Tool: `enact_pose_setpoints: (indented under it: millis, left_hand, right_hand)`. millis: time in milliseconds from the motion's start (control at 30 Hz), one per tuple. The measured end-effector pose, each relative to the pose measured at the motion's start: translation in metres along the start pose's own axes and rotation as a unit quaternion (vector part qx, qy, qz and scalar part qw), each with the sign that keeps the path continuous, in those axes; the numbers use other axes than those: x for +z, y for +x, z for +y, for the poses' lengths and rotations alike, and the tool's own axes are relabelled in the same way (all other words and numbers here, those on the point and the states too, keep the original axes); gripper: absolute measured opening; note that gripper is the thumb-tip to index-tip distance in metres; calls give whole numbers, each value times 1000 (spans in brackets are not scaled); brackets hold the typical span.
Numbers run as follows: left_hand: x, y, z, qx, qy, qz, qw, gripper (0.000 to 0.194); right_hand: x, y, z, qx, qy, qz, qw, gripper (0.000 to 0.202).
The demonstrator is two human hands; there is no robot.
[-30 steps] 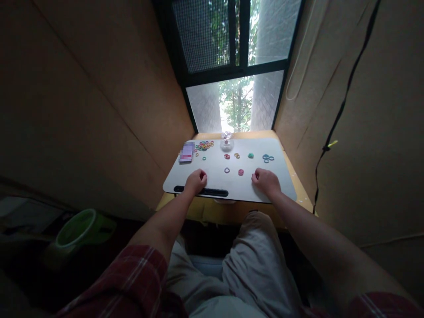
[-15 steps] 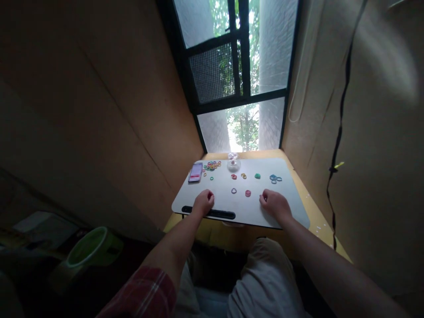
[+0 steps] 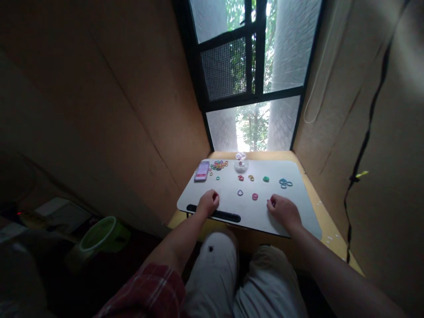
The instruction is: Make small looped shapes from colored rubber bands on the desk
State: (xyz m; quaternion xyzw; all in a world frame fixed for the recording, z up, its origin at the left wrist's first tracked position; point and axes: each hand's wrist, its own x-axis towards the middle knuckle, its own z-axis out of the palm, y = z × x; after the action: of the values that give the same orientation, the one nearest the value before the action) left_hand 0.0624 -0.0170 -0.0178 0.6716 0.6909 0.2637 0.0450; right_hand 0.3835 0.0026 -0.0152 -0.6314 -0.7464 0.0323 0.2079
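My left hand (image 3: 209,202) rests closed on the white lap table (image 3: 228,185), by its black slot; whether anything is in its fingers is hidden. On the right side of the table my right hand (image 3: 283,210) is curled too, with a small reddish spot at the fingertips that I cannot make out. Between them lie a pale purple band (image 3: 240,193) and a pink bunch of bands (image 3: 255,196). Farther back sit a red bunch (image 3: 240,178), a yellow bunch (image 3: 251,178), a green bunch (image 3: 266,179) and several blue bands (image 3: 285,183).
A phone (image 3: 202,171) lies at the table's left, beside a pile of mixed bands (image 3: 219,165) and a single green band (image 3: 217,178). At the back stands a clear round container (image 3: 241,165) before the window. A green bucket (image 3: 102,234) is low on the left.
The view has shifted, so the table and hands appear a little farther right. Both hands stay closed in nearly the same places, and the bands have not visibly moved.
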Motion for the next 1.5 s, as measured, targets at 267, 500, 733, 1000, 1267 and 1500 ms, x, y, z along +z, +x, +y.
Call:
enact_pose_setpoints:
  millis: [267,500,733,1000,1267,1500]
  left_hand:
    - [-4,-5,3,-7,-19,-14,1000,10]
    - [-8,-6,7,4,-23,-22,999,11]
    - [-5,-6,-1,24,-48,-21,998,9]
    - [-4,20,-12,-15,-120,-53,991,14]
    - [2,85,-14,93,-22,-24,995,38]
    - [18,101,-26,96,-28,-9,995,25]
  right_hand:
    - [-2,-5,1,-5,0,10,1000,25]
    - [-1,-5,2,8,13,6,1000,25]
    - [2,-5,2,3,19,14,1000,24]
    - [2,-4,2,-3,33,13,999,23]
    - [-1,-4,-2,8,38,14,999,25]
    - [-2,-4,-8,28,50,24,998,26]
